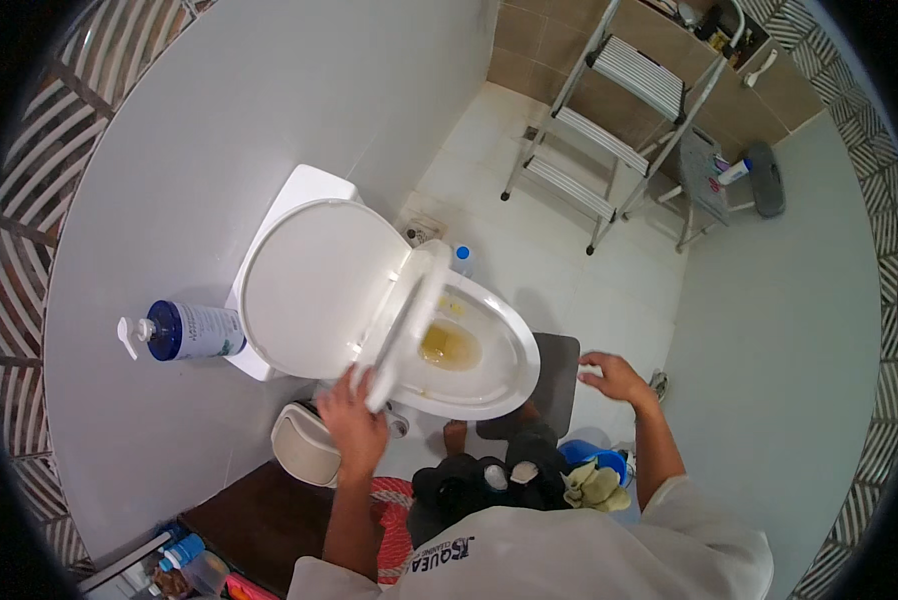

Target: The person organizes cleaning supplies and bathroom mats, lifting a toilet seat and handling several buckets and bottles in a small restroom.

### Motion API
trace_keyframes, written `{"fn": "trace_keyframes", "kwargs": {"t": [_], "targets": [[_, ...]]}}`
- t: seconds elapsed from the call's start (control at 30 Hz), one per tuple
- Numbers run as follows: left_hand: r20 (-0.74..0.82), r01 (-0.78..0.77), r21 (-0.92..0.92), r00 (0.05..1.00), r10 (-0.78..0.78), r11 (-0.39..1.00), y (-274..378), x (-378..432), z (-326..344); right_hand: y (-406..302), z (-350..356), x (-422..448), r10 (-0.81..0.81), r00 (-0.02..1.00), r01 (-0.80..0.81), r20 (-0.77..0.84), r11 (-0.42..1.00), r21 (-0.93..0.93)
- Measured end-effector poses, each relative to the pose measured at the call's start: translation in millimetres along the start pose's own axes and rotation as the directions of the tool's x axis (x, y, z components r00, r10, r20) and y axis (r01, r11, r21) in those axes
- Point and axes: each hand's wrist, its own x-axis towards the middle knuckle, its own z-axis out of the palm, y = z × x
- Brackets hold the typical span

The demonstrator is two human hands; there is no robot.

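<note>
The white toilet bowl (pixel 509 337) stands before me, with yellow liquid at its bottom. Its lid (pixel 321 285) leans back against the cistern (pixel 265 367), and the toilet seat (pixel 411 337) is tilted partway up, slightly blurred. My left hand (pixel 355 420) has its fingers at the near edge of the seat; whether they grip it is unclear. Over the floor to the right of the bowl, my right hand (pixel 614 376) is empty, fingers slightly curled and apart. A blue pump bottle (pixel 201 331) rests on the cistern's left side.
An aluminium step ladder (pixel 591 195) and a grey folding stool (pixel 700 176) stand at the far wall. Near my legs are a blue bucket (pixel 580 451) with a yellowish cloth (pixel 597 487), a grey mat (pixel 558 375) and a beige bin (pixel 303 450). A blue-capped bottle (pixel 462 255) stands behind the bowl.
</note>
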Motion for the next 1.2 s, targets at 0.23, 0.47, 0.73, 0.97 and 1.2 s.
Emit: {"fn": "trace_keyframes", "kwargs": {"t": [0.23, 0.47, 0.73, 0.97, 1.2], "targets": [[-0.511, 0.259, -0.345, 0.755, -0.412, 0.902, -62.1, 51.1, 7.5, 29.2, 15.4, 218.3, -0.177, 0.981, 0.174, -0.072, 0.983, -0.054], [-0.531, 0.42, -0.284, 0.679, -0.506, 0.862, -88.0, 69.3, 1.7, 22.1, 106.4, 354.7, -0.487, 0.84, 0.54, 0.238, 0.711, -0.449], [-0.491, 0.492, -0.389, 0.605, -0.627, 0.779, -110.2, 73.6, 3.9, 28.7, 164.1, 397.0, -0.558, 0.644, 0.747, 0.523, 0.311, -0.588], [-0.447, 0.48, -0.425, 0.626, -0.639, 0.768, -112.8, 85.2, -6.5, 26.8, 166.9, 412.5, -0.538, 0.592, 0.785, 0.601, 0.217, -0.579], [-0.416, 0.482, -0.45, 0.632, -0.654, 0.752, -127.2, 87.5, -9.1, 27.0, 175.5, 420.5, -0.562, 0.494, 0.85, 0.664, 0.152, -0.504]]}}
